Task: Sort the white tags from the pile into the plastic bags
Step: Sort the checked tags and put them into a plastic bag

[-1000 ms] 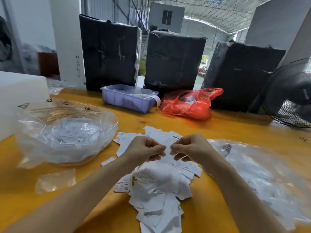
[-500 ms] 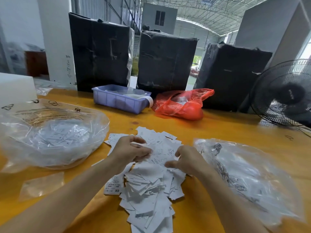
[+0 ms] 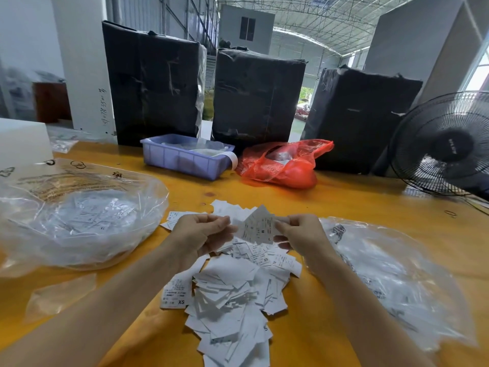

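Observation:
A pile of white printed tags (image 3: 230,295) lies on the yellow table (image 3: 344,202) in front of me. My right hand (image 3: 301,234) pinches a small fan of tags (image 3: 258,229) lifted above the pile. My left hand (image 3: 201,234) is raised beside them, fingers curled, and touches the fan's left edge. A clear plastic bag (image 3: 79,218) with tags inside sits to the left. Another clear bag (image 3: 391,276) with tags lies flat on the right.
A lilac plastic bin (image 3: 182,160) and a red plastic bag (image 3: 280,165) stand behind the pile. Three black wrapped bales (image 3: 256,96) line the table's far edge. A black fan (image 3: 447,147) is at the right, a white box (image 3: 21,141) at the far left.
Both hands were down in the pile half a second ago. They have come up, and the right hand now holds a fan of tags above the pile.

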The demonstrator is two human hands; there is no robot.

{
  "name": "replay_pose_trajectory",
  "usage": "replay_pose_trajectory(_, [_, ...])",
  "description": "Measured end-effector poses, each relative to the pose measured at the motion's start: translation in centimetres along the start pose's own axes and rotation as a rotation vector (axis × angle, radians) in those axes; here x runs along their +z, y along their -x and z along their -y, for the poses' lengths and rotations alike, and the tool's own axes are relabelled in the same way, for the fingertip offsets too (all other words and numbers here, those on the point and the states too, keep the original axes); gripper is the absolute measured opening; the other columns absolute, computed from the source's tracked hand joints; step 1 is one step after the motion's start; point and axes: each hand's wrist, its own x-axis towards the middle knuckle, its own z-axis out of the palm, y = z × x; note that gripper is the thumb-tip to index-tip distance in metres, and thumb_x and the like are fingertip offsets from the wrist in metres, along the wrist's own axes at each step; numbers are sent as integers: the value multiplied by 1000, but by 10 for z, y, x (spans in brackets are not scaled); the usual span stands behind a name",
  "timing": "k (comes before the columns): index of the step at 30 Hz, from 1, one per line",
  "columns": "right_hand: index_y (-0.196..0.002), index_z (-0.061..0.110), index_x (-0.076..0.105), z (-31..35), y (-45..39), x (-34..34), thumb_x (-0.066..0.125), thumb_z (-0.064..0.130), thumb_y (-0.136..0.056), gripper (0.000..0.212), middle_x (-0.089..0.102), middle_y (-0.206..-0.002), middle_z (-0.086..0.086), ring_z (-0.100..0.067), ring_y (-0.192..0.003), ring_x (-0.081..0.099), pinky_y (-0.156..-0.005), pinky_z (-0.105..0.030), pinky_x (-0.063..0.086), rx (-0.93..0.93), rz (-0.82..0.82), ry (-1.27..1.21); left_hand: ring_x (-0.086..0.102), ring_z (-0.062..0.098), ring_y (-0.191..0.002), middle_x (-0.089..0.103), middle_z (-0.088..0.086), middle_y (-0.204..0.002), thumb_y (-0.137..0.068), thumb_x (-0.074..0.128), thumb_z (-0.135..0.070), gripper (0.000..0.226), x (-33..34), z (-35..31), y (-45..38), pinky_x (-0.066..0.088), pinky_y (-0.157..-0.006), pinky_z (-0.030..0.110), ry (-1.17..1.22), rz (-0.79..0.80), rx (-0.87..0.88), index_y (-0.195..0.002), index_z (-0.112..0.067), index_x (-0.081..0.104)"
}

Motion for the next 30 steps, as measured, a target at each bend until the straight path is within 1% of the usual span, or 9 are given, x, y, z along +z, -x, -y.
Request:
replay_pose_trajectory(4, [-88,-19,64,-6,0,-1,55,1,-92,22,66,-67,-11,-14,-50,59,-50,-24,53,57,78,67,72,21,-66,74,15,-79,-86,60,-1,5,1,0,0,58,-58,23,43,25,-4,-90,2,62])
replay_pose_trajectory(7, [-91,-17,64,-10,1,3,53,5,-94,25,66,-72,-22,-18,-50,58,-57,-32,54,97,110,216,72,24,-64,73,19,-77,-86,57,7,9,1,-1,0,57,-53,24,84,26,-11,-93,3,59])
replay_pose_trajectory(9, [-74,-9,63,-8,2,4,52,10,-95,30,61,-69,-19,-19,-49,48,-51,-30,45,77,119,373,72,25,-65,72,21,-80,-83,59,11,16,0,-1,0,58,-55,24,98,29,-12,-97,3,58])
replay_pose_trajectory(11, [-54,1,48,-3,4,3,50,6,-94,41,48,-55,-9,-18,-45,34,-50,-28,35,-25,73,476,72,25,-68,72,23,-87,-80,62,11,25,0,-1,1,59,-60,24,98,37,-5,-102,2,56])
replay_pose_trajectory(13, [-62,-11,55,3,4,1,49,0,-92,32,51,-55,-15,-30,-48,43,-52,-35,42,-160,-36,403,72,25,-67,71,24,-89,-79,63,11,27,0,-1,1,59,-59,24,117,42,4,-104,3,55])
replay_pose_trajectory(15, [-90,-9,65,13,8,0,51,2,-93,18,64,-75,-17,-33,-63,64,-59,-43,56,-242,-96,170,72,25,-66,71,25,-88,-77,64,10,28,2,-2,2,58,-58,23,131,44,14,-103,4,55])
replay_pose_trajectory(18, [-121,7,57,25,15,4,54,5,-94,27,66,-84,-8,-20,-65,70,-60,-28,59,-271,-26,-67,72,26,-68,71,24,-86,-76,66,10,28,5,-3,4,59,-61,24,130,53,29,-102,4,56])
replay_pose_trajectory(22, [-121,10,56,33,19,3,57,3,-91,31,68,-90,-14,-20,-67,71,-62,-26,59,-335,-41,-123,72,28,-72,71,25,-87,-76,66,10,29,8,-5,8,59,-61,25,115,68,39,-103,4,56])
replay_pose_trajectory(30, [-116,5,59,33,22,7,58,-1,-89,28,68,-91,-20,-26,-69,71,-63,-30,60,-281,4,-159,72,27,-71,72,24,-87,-71,68,8,34,11,-7,11,58,-58,24,115,72,44,-103,4,56])
